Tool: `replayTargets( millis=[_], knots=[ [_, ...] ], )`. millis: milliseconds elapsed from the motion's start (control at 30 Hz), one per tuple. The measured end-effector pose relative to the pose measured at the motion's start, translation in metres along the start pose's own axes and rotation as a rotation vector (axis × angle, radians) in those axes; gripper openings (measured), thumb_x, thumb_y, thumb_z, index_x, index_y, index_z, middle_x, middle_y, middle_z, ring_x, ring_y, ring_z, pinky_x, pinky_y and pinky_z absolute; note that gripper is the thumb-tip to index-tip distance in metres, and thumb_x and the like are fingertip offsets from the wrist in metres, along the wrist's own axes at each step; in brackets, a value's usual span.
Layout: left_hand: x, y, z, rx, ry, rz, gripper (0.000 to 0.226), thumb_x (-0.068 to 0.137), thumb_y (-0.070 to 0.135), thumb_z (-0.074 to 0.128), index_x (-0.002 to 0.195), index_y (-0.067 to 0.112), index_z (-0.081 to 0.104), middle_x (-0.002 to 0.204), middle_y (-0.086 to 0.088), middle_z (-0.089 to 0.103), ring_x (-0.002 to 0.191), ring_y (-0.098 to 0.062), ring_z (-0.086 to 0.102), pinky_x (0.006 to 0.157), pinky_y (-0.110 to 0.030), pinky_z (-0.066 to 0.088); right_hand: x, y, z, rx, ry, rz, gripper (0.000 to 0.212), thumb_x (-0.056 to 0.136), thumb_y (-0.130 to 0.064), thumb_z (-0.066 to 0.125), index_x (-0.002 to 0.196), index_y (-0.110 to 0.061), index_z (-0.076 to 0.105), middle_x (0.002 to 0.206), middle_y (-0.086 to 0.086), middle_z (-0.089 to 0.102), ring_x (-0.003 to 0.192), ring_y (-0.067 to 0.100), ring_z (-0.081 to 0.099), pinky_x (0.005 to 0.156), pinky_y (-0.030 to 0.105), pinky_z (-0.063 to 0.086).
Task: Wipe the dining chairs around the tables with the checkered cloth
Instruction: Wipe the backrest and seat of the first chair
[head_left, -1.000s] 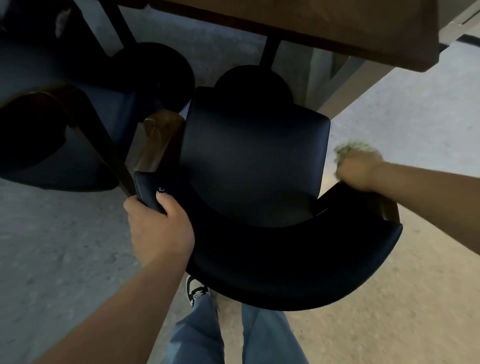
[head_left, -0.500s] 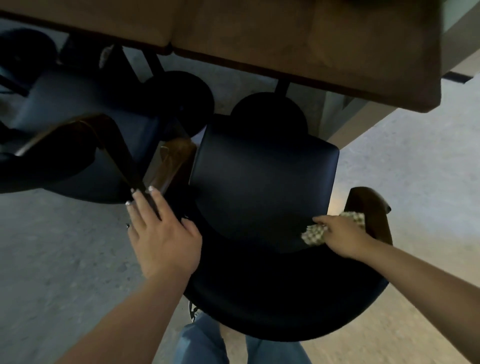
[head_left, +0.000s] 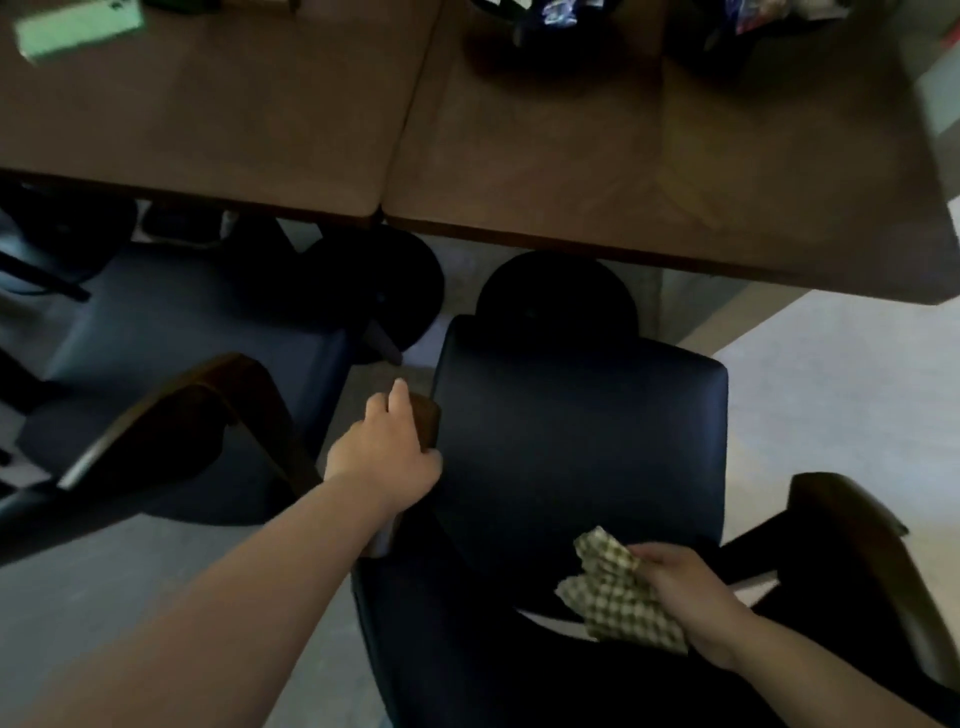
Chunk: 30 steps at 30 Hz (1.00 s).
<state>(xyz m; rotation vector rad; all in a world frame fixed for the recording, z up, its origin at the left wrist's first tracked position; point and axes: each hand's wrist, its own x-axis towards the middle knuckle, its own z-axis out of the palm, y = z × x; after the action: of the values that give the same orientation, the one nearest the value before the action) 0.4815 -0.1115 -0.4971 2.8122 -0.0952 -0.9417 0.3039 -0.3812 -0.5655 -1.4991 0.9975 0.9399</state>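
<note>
A dark blue padded dining chair (head_left: 576, 441) with brown wooden armrests stands below me, its seat facing the table. My right hand (head_left: 685, 592) is closed on the green-and-white checkered cloth (head_left: 618, 597), which lies on the rear edge of the seat where it meets the curved backrest. My left hand (head_left: 387, 449) grips the chair's left wooden armrest (head_left: 427, 421) beside the seat. A second blue chair (head_left: 171, 364) of the same kind stands to the left.
Two brown wooden tables (head_left: 519, 156) butt together just beyond the chairs, with a pale green object (head_left: 78, 28) and dark bags on top. Round black table bases (head_left: 556, 291) stand under them. Pale floor (head_left: 831, 395) stretches to the right.
The view has tilted up, showing the tabletops. My left hand moved from the backrest to grip the left armrest. My right hand slid the cloth from the right armrest to the back of the seat.
</note>
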Motion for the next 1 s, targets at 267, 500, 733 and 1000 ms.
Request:
replayTargets(
  millis=[267,500,733,1000],
  knots=[
    [0.081,-0.008,-0.005,0.031,-0.308,-0.097,0.097,0.071,0.076,0.051,0.147,0.022,0.026,0.131,-0.007,0.052,0.112,-0.031,0.055,0.085,-0.037,0.048,0.057,-0.11,0.061,0.185,0.291,-0.342,0.021,0.092,-0.036,0.054,0.104,-0.022,0.066,0.096,-0.002,0.072,0.088,0.017,0.069,0.082,0.038,0.055],
    [0.138,0.009,0.013,-0.094,-0.363,-0.043,0.084,0.08,0.044,0.066,0.148,0.015,0.026,0.141,-0.01,0.044,0.122,-0.031,0.049,0.087,-0.033,0.044,0.128,-0.214,0.05,-0.149,0.566,-0.718,0.051,0.094,-0.012,0.047,0.144,-0.021,0.037,0.137,0.004,0.05,0.121,0.02,0.05,0.092,0.02,0.035],
    [0.195,0.01,0.04,-0.29,-0.348,0.005,0.07,0.089,0.033,0.059,0.149,0.016,0.028,0.128,-0.005,0.055,0.103,-0.021,0.057,0.069,-0.029,0.048,0.23,-0.236,0.067,-0.841,0.346,-0.889,0.066,0.092,-0.02,0.047,0.151,-0.017,0.018,0.157,0.007,0.018,0.143,0.025,0.02,0.115,0.035,0.022],
    [0.26,-0.018,0.088,-0.631,-0.348,0.102,0.11,0.077,0.022,0.081,0.156,0.024,0.004,0.157,0.003,0.026,0.131,-0.01,0.039,0.1,-0.023,0.041,0.303,-0.235,0.079,-1.043,0.54,-0.972,0.057,0.095,-0.026,0.041,0.149,-0.018,0.026,0.157,0.003,0.021,0.145,0.022,0.013,0.115,0.054,0.001]
  ],
)
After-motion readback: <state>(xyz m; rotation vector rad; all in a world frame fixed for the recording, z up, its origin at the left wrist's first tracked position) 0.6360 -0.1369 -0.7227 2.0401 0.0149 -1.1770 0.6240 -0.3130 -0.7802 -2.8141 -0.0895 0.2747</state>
